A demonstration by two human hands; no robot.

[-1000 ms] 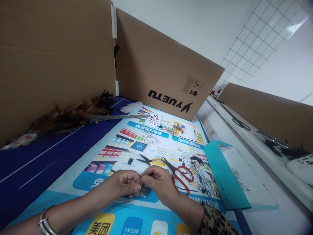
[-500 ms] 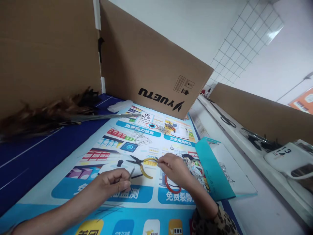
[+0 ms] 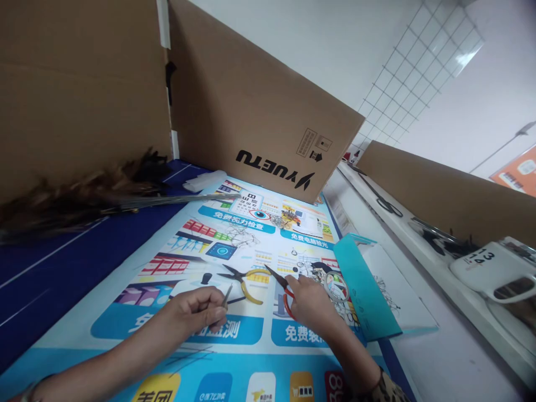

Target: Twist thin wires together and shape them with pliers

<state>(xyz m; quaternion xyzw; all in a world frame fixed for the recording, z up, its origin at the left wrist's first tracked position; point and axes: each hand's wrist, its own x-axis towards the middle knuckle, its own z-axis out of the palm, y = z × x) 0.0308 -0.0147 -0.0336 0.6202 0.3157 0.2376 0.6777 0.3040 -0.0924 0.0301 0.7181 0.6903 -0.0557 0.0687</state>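
Observation:
My left hand (image 3: 203,310) is closed, with a thin grey metal piece (image 3: 227,295) pinched between thumb and fingers; its upper end points away from me and its kind is unclear. Over on the right, my right hand (image 3: 312,301) is closed on the red handles of pliers (image 3: 280,278) with dark pointed jaws aimed up and left. Between both hands lie yellow-handled pliers (image 3: 247,283), jaws to the left and handles spread. Just beyond my right hand are a clear round roll (image 3: 336,286) and tangled dark wire bits. Several thin dark wires (image 3: 190,357) rest below my left hand.
A turquoise folder or box (image 3: 366,293) stands open at the right, wire pieces inside. Cardboard panels (image 3: 259,111) wall the back and left. Brown feathery bundles (image 3: 84,190) lie at left. Scissors (image 3: 387,206) and a white handled container (image 3: 496,271) sit on the right ledge.
My right hand has shifted right and down, onto the red handles, uncovering the dark jaws of those pliers. My left hand keeps its grip nearly in place. The yellow-handled pliers stay put.

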